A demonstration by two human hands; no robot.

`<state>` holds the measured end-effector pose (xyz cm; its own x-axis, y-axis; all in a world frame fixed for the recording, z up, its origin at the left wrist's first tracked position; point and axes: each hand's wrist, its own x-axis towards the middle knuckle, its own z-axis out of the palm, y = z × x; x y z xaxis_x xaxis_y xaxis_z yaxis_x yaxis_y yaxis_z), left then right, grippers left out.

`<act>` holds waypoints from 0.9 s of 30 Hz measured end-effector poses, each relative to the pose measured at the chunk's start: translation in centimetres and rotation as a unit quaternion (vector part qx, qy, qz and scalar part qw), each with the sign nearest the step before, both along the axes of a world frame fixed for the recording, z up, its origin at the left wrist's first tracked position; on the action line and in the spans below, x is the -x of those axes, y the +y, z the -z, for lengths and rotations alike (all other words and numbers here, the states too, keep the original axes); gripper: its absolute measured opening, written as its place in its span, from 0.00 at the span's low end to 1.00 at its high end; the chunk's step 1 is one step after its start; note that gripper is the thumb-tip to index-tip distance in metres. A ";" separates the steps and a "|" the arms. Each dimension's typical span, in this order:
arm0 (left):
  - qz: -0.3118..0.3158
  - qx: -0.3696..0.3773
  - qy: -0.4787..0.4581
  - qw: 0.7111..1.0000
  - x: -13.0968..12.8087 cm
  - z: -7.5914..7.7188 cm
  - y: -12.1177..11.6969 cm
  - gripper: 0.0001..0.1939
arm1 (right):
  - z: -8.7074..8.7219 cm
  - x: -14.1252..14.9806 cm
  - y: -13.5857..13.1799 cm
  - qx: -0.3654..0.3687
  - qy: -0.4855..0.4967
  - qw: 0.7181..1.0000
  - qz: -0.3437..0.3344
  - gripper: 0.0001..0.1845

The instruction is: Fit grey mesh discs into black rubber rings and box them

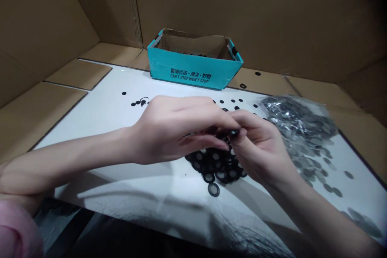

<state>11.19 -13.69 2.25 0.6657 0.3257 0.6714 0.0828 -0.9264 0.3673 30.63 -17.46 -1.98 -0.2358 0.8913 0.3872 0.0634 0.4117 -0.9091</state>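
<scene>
Both my hands meet over a heap of black rings (pixel 220 165) with pale centres on the white tabletop. A small dark round piece (pixel 234 132), seen nearly edge-on, sits at the fingertips; it looks like one of the rings. My right hand (pixel 261 143) pinches it between thumb and forefinger. My left hand (pixel 178 127) comes over from the left, its bent forefinger against the piece and its thumb just below. The left hand's other fingertips are hidden behind it. One ring (pixel 213 189) lies apart in front of the heap.
A turquoise cardboard box (pixel 193 71) with dark pieces inside stands behind my hands. To the right, a clear plastic bag (pixel 302 119) spills grey translucent discs (pixel 314 169). Small black discs (pixel 138 102) are scattered near the back. Cardboard walls (pixel 256 16) enclose the table.
</scene>
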 end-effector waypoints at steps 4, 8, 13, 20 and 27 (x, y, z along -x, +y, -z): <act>-0.054 -0.050 0.042 0.996 0.3 -0.1 0.0 0.08 | -0.2 -0.1 0.0 -0.013 -0.005 1.000 -0.011 0.10; -0.050 -0.081 0.040 0.995 0.5 -0.1 0.4 0.16 | -0.6 -0.2 0.0 -0.029 -0.037 0.999 0.003 0.10; -0.058 -0.016 0.003 0.998 0.2 0.3 0.4 0.15 | -1.0 0.0 0.0 -0.039 -0.053 0.998 0.012 0.09; -0.037 -0.043 0.016 0.998 0.2 0.5 0.6 0.14 | -1.2 0.4 -0.3 -0.060 -0.080 0.994 0.037 0.08; 0.019 0.184 0.029 0.982 0.5 0.4 1.5 0.06 | -1.5 -0.5 -0.9 -0.249 -0.190 0.934 0.172 0.15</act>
<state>10.67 -12.17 1.82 0.7162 0.5136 0.4725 0.0819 -0.7343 0.6739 31.15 -18.39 -0.43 -0.1746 0.6713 0.7203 0.5489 0.6737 -0.4949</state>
